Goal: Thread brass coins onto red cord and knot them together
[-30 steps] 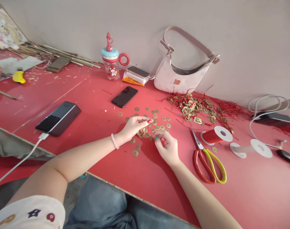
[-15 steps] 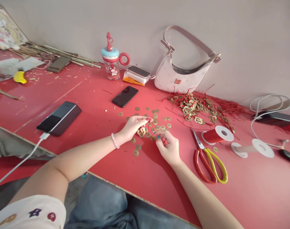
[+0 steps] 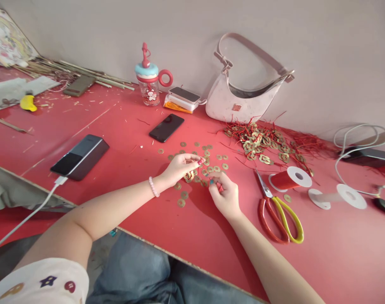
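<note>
My left hand (image 3: 182, 168), with a pink bead bracelet (image 3: 153, 187) at the wrist, pinches a thin red cord above the scattered coins. Below its fingers hangs a cluster of brass coins (image 3: 189, 176) tied with red cord. Just to the right, my right hand (image 3: 224, 192) is closed, thumb against bent fingers; whatever it pinches is too small to make out. Loose brass coins (image 3: 184, 195) with holes lie on the red table around both hands. To the right are scissors (image 3: 276, 215) with one red and one yellow handle, and a spool of red cord (image 3: 287, 179).
A heap of tied coins (image 3: 258, 143) lies before a pale handbag (image 3: 239, 101). A bare spool (image 3: 337, 196) and a cable stand at the right. Phones (image 3: 166, 128), a cup (image 3: 149, 90), a charging device (image 3: 80, 157) and wooden strips (image 3: 81, 71) occupy the left and back.
The fingers of my left hand have shifted slightly at the cord, and my right fingers have opened a little. Another person's hand at the far left edge has gone from view.
</note>
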The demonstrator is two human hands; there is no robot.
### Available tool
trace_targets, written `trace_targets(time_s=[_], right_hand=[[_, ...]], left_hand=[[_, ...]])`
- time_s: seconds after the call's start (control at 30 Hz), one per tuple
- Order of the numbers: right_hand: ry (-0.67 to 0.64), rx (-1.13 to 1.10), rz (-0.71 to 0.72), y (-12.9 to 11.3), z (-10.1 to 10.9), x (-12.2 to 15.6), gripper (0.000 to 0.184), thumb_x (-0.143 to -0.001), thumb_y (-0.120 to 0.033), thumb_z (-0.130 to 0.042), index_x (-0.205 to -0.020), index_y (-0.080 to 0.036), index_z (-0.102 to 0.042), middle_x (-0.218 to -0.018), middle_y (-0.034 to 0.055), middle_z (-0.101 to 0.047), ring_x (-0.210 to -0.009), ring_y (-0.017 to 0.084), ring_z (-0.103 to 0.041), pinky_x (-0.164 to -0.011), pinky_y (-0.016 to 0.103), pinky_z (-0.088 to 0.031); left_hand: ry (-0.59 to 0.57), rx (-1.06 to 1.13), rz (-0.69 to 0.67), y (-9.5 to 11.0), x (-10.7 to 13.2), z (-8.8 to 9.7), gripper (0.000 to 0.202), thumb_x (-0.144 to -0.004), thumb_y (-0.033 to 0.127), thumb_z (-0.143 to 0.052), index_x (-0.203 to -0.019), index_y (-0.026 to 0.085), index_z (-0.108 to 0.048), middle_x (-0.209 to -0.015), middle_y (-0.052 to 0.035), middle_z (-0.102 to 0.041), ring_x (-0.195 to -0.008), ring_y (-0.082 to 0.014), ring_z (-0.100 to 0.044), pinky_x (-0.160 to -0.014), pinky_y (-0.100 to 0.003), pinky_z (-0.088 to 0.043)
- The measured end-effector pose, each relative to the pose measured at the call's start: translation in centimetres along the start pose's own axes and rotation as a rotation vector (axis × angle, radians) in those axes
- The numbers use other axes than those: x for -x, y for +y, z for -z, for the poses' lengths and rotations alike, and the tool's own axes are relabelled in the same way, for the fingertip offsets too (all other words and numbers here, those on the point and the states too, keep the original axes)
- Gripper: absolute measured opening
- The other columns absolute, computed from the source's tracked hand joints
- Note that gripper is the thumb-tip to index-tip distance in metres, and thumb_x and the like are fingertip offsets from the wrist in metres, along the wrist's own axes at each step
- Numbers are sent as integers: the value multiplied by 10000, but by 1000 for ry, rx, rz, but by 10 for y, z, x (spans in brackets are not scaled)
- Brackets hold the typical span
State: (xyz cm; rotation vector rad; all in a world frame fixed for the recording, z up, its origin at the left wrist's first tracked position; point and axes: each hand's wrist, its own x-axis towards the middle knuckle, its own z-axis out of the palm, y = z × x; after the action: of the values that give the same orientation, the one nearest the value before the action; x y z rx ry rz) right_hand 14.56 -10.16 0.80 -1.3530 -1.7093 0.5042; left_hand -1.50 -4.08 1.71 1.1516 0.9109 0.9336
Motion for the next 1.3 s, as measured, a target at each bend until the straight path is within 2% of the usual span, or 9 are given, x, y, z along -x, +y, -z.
trace_targets(time_s=[0.17,0.23,0.33,0.53,0.77,0.87,1.07,1.17,1.3], right_hand=[[102,42,87,4,0,-3,230,-793,-139,-453,-978,-209,-569,-843,31,-592,-784,140,-551,-722,287,-472],[137,86,123,6,1,-6,225,-805,-159,-465,-990,-211,-583,-935,60,-573,-895,169,-532,-805,341,-460],[104,118,135,8,0,-9,210,-816,-174,-474,-971,-219,-609,-1000,71,-561,-966,189,-509,-853,379,-444],[63,65,116,7,0,-8,169,-809,-170,-488,-923,-218,-603,-959,57,-592,-937,185,-530,-861,391,-440],[83,17,64,10,0,-7,102,-811,-181,-496,-862,-214,-579,-878,30,-616,-861,159,-563,-854,367,-442],[113,14,66,10,1,-7,99,-820,-184,-498,-864,-217,-580,-867,23,-624,-865,153,-568,-841,348,-449],[134,22,72,8,1,-7,84,-829,-185,-495,-831,-219,-573,-831,19,-619,-823,148,-570,-809,328,-458],[147,35,70,7,1,-7,85,-831,-186,-486,-825,-218,-565,-817,21,-609,-807,149,-566,-800,330,-457],[192,27,12,9,1,-7,87,-837,-206,-474,-832,-210,-561,-779,16,-586,-750,136,-553,-728,293,-464]], left_hand=[[-162,-153,-51,0,4,0,218,-757,300,-589,-893,137,-638,-985,-74,-611,-523,-39,-482,-466,-190,-396],[-228,-201,-104,0,6,-2,158,-762,255,-579,-855,144,-642,-1057,-71,-580,-576,-46,-509,-510,-198,-428],[-264,-261,-160,1,7,-3,131,-778,240,-561,-829,158,-651,-1078,-63,-553,-699,-78,-542,-595,-214,-458],[-242,-295,-205,1,7,-2,144,-793,270,-561,-846,182,-662,-1071,-64,-531,-849,-127,-551,-685,-247,-472],[-203,-293,-200,-1,5,-2,159,-789,266,-571,-870,165,-663,-1074,-85,-577,-904,-146,-563,-741,-267,-471],[-179,-298,-188,-3,4,-1,175,-783,264,-577,-886,149,-660,-1030,-89,-614,-868,-145,-586,-730,-261,-476],[-239,-349,-70,-5,8,-2,273,-779,340,-577,-964,155,-656,-893,-69,-664,-552,-93,-583,-524,-217,-470],[-241,-378,-69,-6,10,-3,295,-776,366,-577,-964,157,-666,-835,-65,-681,-595,-119,-613,-546,-221,-481],[-303,-472,-92,-5,12,-2,283,-798,357,-546,-958,164,-677,-794,-64,-689,-598,-136,-631,-553,-231,-483]])
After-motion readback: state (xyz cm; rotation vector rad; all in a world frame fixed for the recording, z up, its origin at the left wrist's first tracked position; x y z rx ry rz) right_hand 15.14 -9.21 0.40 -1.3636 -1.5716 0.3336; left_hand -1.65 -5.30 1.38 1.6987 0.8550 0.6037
